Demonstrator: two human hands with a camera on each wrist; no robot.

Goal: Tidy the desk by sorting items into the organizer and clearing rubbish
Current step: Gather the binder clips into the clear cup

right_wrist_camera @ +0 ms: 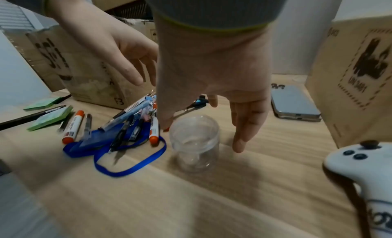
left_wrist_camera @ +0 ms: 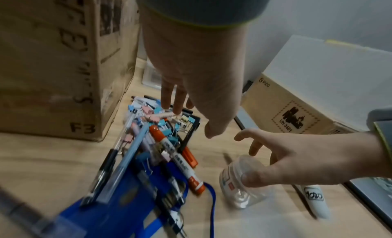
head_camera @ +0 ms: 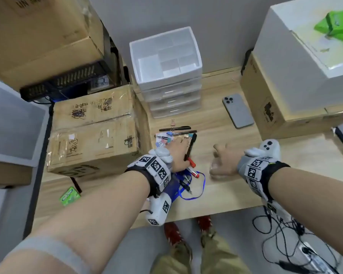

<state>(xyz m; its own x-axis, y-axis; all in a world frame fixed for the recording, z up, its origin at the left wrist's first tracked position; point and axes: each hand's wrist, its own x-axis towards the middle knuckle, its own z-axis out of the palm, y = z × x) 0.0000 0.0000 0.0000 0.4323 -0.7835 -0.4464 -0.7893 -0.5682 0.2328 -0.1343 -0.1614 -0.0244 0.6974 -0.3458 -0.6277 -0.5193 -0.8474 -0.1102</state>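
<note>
Nearest the tabletop's (head_camera: 226, 198) front edge lies a blue ribbon lanyard (right_wrist_camera: 131, 168) with a blue card holder, its loop trailing toward the small clear plastic jar (right_wrist_camera: 195, 141), which stands upright and lidless on the bare light wood. The right hand (right_wrist_camera: 214, 70) hovers over that jar with fingers (right_wrist_camera: 244, 124) spread and pointing down on either side of its rim; whether the thumb touches the rim cannot be told, and no grip has closed on it. Just left of the jar, a heap of pens and orange-capped white markers (left_wrist_camera: 182, 164) lies across the lanyard, with pastel binder clips (left_wrist_camera: 148, 114) scattered at its far end. The left hand (left_wrist_camera: 197, 77) hangs above those clips, fingers loosely extended and holding nothing. Green sticky-note pads (right_wrist_camera: 51, 117) lie further left beside a taped cardboard box (head_camera: 93, 131). Beyond the heap two black pens (head_camera: 176, 129) lie side by side, and a grey smartphone (head_camera: 238, 110) rests face down to the right. At the back, against the wall, stands the white plastic drawer organizer (head_camera: 166, 72), its divided top tray showing nothing inside.
</note>
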